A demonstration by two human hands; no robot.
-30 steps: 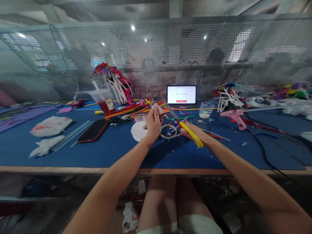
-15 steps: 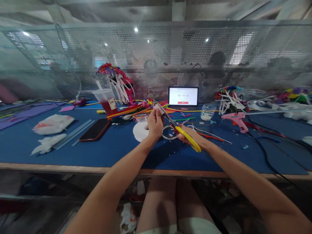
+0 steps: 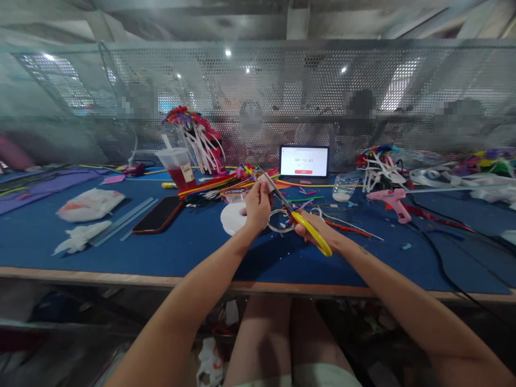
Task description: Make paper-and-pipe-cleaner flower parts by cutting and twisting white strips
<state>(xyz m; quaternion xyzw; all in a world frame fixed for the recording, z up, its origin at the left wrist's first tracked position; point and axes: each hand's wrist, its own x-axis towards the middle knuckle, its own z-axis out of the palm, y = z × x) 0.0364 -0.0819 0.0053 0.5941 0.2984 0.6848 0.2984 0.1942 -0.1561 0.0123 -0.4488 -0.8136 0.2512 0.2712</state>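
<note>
My left hand [image 3: 258,204] pinches a small white piece [image 3: 266,181], paper or ribbon, I cannot tell which. Yellow-handled scissors [image 3: 314,231] are in my right hand [image 3: 308,224], fingers closed round the handle. Their metal blades point up and left, right against the white piece. A white roll [image 3: 231,218] lies flat beside my left wrist, partly covered by it. Between my hands a ring-shaped tape roll [image 3: 278,221] rests on the blue table mat [image 3: 181,252].
A pink glue gun [image 3: 393,203] with a black cord lies at right. Behind my hands stand a tablet [image 3: 304,161] showing a timer and a cup of red drink [image 3: 175,166]. Pipe cleaners [image 3: 213,184], a phone [image 3: 158,215] and a plastic bag [image 3: 91,204] lie leftward.
The hands, scissors and white piece keep nearly the same positions. The whole view has shifted slightly, and the tablet's timer has gone from 13:42 to 13:43.
</note>
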